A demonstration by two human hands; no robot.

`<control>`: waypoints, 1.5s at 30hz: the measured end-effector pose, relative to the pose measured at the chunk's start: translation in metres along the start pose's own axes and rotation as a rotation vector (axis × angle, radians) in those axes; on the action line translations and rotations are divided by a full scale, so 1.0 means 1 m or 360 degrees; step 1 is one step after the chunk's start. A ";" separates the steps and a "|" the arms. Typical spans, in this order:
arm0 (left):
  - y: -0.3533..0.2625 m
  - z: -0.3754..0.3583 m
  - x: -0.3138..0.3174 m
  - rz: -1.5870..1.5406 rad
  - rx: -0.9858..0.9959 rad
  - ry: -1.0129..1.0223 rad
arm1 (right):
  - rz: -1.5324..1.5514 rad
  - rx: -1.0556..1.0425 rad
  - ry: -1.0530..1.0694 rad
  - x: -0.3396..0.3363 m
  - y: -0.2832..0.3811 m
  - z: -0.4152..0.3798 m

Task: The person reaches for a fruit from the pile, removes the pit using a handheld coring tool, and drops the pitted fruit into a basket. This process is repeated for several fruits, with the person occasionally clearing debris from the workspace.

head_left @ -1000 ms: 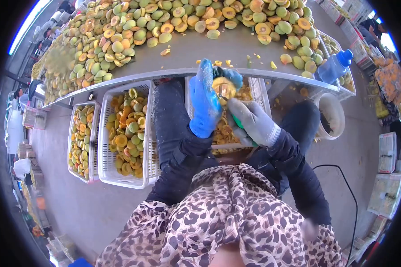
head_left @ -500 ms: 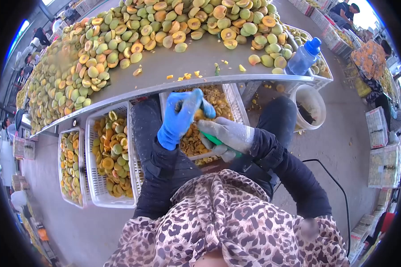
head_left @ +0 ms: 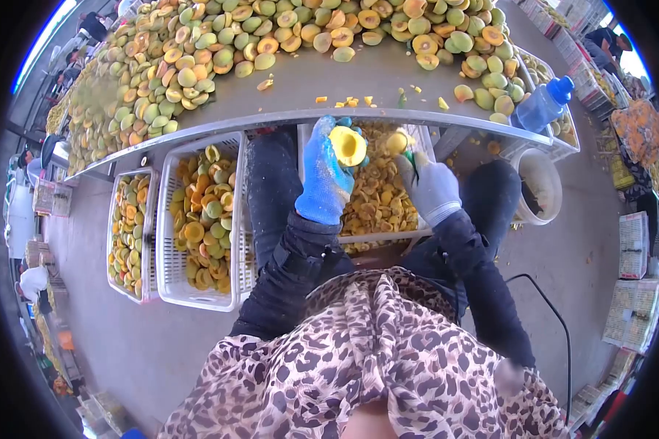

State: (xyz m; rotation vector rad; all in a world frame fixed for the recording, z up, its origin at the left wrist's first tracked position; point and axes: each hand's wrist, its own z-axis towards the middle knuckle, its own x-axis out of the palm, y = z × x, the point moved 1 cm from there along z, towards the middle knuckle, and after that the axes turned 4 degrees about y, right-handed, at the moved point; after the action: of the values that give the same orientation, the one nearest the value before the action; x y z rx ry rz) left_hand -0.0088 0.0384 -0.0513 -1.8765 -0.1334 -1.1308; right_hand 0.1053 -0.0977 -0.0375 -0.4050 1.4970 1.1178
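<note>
My left hand [head_left: 325, 175], in a blue glove, is closed round a yellow peach half [head_left: 348, 145] whose hollow cut face points up toward me. My right hand [head_left: 430, 189], in a pale grey glove, grips a green-handled tool [head_left: 415, 159], mostly hidden by the fingers. At the tool's far end shows a round pale-yellow piece [head_left: 397, 142], apart from the peach half. Both hands are over a white crate [head_left: 422, 139] filled with yellow fruit scraps [head_left: 377, 197], between my knees.
Halved fruit [head_left: 220, 44] is heaped on the metal-edged table [head_left: 293, 88] ahead. A blue bottle [head_left: 540, 106] leans at its right end, above a white bucket [head_left: 553, 186]. Two crates of fruit halves [head_left: 205, 219] stand left; a black cable [head_left: 556, 307] lies right.
My hands have moved apart, the right one away to the right with the tool. The left hand has turned, so the peach half's hollow shows. The view has shifted a little.
</note>
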 end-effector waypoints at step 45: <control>-0.045 0.133 0.060 0.0158 -0.0587 0.0738 | 0.1660 -0.0031 0.0109 -0.017 0.000 0.078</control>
State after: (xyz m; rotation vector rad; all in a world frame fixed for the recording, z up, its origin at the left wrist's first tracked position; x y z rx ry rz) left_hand 0.0897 0.1434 0.0009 -1.8490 0.4521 -1.5659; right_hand 0.1553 -0.0400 -0.0124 0.4040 1.7926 1.9203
